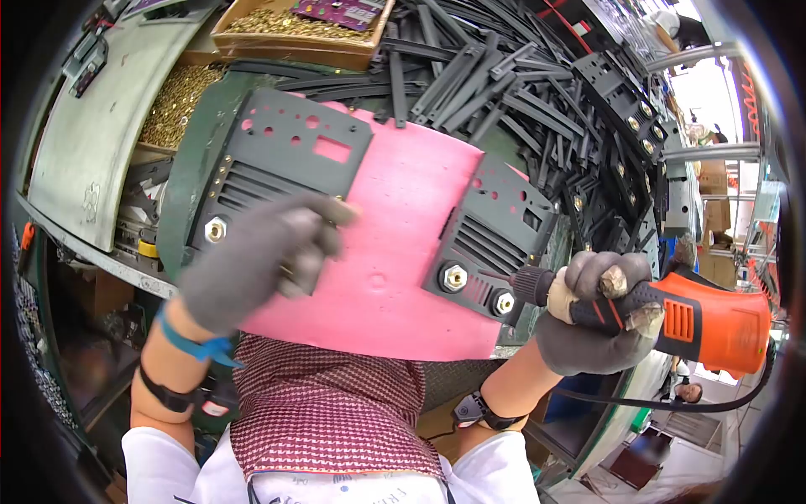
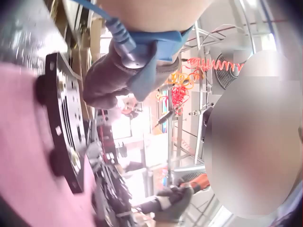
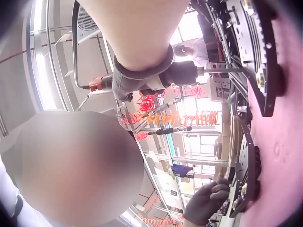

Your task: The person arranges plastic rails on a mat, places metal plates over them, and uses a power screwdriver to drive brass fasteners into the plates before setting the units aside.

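Two black vented panels lie on a pink mat (image 1: 395,218). My grey-gloved left hand (image 1: 252,260) lies blurred over the lower edge of the left panel (image 1: 285,143), its fingers curled at that edge; the left wrist view shows the left hand (image 2: 106,78) beside the left panel (image 2: 66,118). My right hand (image 1: 588,323) grips an orange electric screwdriver (image 1: 714,323). Its bit points left at the right panel (image 1: 495,218), close to a hex nut (image 1: 454,277). In the right wrist view the right hand (image 3: 142,78) holds the driver level toward the right panel (image 3: 258,56).
A heap of black plastic strips (image 1: 504,76) covers the bench behind the mat. More black panels (image 1: 621,109) stack at the right. A cardboard box of brass screws (image 1: 294,34) and a tray of brass parts (image 1: 176,101) sit at the back left beside a grey metal sheet (image 1: 92,143).
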A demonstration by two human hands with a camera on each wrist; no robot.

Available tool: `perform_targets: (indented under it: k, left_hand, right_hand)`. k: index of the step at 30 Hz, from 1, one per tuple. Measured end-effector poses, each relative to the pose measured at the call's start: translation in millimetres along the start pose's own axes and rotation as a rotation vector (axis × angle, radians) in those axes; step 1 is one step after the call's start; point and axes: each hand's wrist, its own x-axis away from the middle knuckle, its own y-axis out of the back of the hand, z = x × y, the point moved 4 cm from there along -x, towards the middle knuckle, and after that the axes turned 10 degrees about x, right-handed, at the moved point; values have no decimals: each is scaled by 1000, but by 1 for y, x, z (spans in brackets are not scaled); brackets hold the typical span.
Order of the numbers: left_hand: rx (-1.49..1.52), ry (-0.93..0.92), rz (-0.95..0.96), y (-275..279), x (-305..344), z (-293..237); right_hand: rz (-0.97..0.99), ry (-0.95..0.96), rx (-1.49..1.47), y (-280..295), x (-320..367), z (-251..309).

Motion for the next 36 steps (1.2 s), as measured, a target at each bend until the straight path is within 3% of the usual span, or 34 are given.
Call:
perform_targets:
  k: [1,5,9,17,25,28,36]
  left_hand:
    - [57,69,112,-16,-11,20]
    - [67,77,161,-62,-47,56]
    - [154,247,288,-75,-58,67]
    - [189,285,202,-68,-59,66]
    - [469,351,292,-71,-55,68]
    - [477,316,365,-69,-56,67]
    - [435,307,317,-67,-55,68]
  right_hand:
    - [-89,64,3,3,0,1]
    - [204,56,-282,-16,-13,23]
    - [223,94,-291,-9,-18,27]
    - [254,97,-309,-19,-20,18]
    - [278,113,-302,-27,-23,14]
    - [288,124,-290,-29,-23,16]
    - [327,135,-271,-33,-21,15]
